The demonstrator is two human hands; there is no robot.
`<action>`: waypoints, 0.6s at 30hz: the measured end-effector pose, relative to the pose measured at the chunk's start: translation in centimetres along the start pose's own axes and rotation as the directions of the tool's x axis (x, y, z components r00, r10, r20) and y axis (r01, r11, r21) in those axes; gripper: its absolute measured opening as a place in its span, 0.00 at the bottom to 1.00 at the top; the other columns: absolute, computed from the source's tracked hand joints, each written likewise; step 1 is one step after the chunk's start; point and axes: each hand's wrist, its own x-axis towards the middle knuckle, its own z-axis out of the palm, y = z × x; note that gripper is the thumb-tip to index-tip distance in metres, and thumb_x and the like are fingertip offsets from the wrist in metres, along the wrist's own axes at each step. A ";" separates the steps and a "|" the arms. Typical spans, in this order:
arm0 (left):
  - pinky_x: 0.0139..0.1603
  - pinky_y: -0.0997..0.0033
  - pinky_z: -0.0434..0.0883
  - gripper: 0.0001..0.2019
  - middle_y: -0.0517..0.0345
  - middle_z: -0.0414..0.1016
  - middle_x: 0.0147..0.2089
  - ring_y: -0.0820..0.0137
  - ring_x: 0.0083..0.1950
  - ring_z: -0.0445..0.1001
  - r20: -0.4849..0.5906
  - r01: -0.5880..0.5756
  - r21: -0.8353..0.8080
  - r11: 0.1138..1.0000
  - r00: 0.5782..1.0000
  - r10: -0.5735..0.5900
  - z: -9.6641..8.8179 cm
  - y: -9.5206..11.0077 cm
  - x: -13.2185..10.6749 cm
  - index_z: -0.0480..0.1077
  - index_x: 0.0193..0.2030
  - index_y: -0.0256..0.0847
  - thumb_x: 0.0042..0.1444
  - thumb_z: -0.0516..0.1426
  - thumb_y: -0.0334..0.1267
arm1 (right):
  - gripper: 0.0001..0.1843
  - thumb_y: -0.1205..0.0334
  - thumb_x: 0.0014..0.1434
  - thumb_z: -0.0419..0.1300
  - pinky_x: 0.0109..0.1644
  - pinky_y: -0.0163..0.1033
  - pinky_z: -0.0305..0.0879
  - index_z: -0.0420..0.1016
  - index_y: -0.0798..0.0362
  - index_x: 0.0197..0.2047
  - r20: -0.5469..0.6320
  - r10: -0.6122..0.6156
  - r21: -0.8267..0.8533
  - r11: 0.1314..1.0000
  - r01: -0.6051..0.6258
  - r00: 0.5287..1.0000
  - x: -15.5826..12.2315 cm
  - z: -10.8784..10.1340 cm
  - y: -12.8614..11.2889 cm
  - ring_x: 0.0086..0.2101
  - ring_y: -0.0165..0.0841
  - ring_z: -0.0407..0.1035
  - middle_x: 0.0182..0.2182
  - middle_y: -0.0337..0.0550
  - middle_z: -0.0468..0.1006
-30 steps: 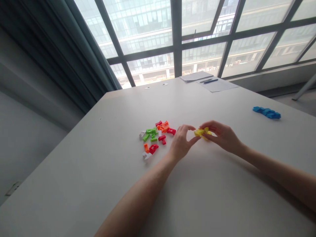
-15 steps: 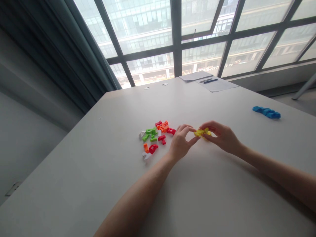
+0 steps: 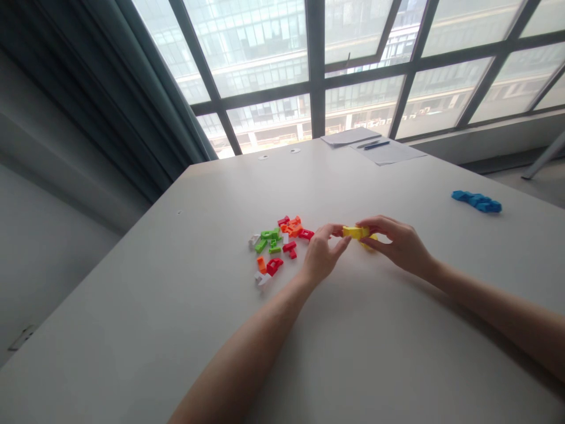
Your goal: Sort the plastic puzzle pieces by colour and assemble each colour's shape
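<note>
Between my two hands is a yellow plastic block piece (image 3: 353,232), held just above the white table. My left hand (image 3: 321,250) pinches its left end with thumb and fingers. At its right end my right hand (image 3: 399,242) grips it the same way. More yellow plastic (image 3: 369,242) shows below the right fingertips, partly hidden by them; I cannot tell whether it is joined to the held piece. Left of my left hand lies a loose group of small blocks: green ones (image 3: 270,234), orange ones (image 3: 292,226), red ones (image 3: 274,266) and white ones (image 3: 262,278).
A row of blue blocks (image 3: 477,201) lies on the right side of the white table (image 3: 212,341). Paper sheets (image 3: 397,154) with dark pens (image 3: 376,145) rest at the far edge, near the window. A dark curtain (image 3: 145,106) hangs at the left.
The yellow piece has turned and shifted slightly left, now showing a longer flat side. My left fingers have moved a little left with it. The loose blocks have stayed in place.
</note>
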 end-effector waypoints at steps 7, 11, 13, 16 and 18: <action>0.49 0.65 0.70 0.13 0.59 0.75 0.37 0.70 0.41 0.74 -0.017 -0.025 -0.064 0.998 1.000 0.024 0.0 0.1 -0.1 0.69 0.48 0.43 0.57 0.61 0.38 | 0.13 0.53 0.58 0.62 0.38 0.40 0.73 0.74 0.49 0.44 -0.013 0.035 0.021 0.999 -0.034 0.999 0.0 0.1 0.1 0.34 0.35 0.74 0.36 0.43 0.79; 0.47 0.66 0.71 0.11 0.57 0.76 0.38 0.69 0.41 0.74 -0.023 -0.007 -0.047 0.999 1.000 0.006 -0.1 0.4 -0.2 0.69 0.46 0.42 0.57 0.61 0.39 | 0.15 0.51 0.57 0.63 0.39 0.41 0.73 0.75 0.50 0.44 0.005 0.072 0.048 0.996 -0.072 0.997 0.1 0.0 0.5 0.34 0.35 0.74 0.36 0.43 0.79; 0.46 0.65 0.71 0.11 0.56 0.76 0.38 0.68 0.41 0.74 -0.018 0.000 -0.032 0.999 1.000 0.000 -0.1 0.4 -0.3 0.69 0.46 0.41 0.57 0.61 0.39 | 0.16 0.49 0.56 0.63 0.39 0.41 0.74 0.75 0.50 0.44 0.018 0.091 0.074 0.993 -0.092 0.996 0.1 0.0 0.7 0.34 0.35 0.74 0.36 0.43 0.79; 0.47 0.64 0.71 0.11 0.55 0.76 0.39 0.68 0.41 0.74 -0.006 -0.011 -0.008 1.000 1.000 0.011 0.0 0.3 -0.3 0.70 0.47 0.41 0.58 0.60 0.37 | 0.18 0.46 0.54 0.64 0.40 0.42 0.75 0.76 0.50 0.42 0.038 0.133 0.136 0.981 -0.137 0.990 0.3 -0.3 0.8 0.33 0.35 0.74 0.34 0.43 0.79; 0.47 0.64 0.71 0.11 0.55 0.76 0.40 0.67 0.42 0.74 -0.005 -0.016 0.013 1.000 1.000 0.016 0.0 0.2 -0.3 0.70 0.48 0.41 0.58 0.60 0.37 | 0.20 0.45 0.51 0.66 0.41 0.44 0.76 0.77 0.50 0.42 0.033 0.176 0.179 0.967 -0.179 0.984 0.5 -0.6 1.1 0.33 0.36 0.75 0.35 0.44 0.80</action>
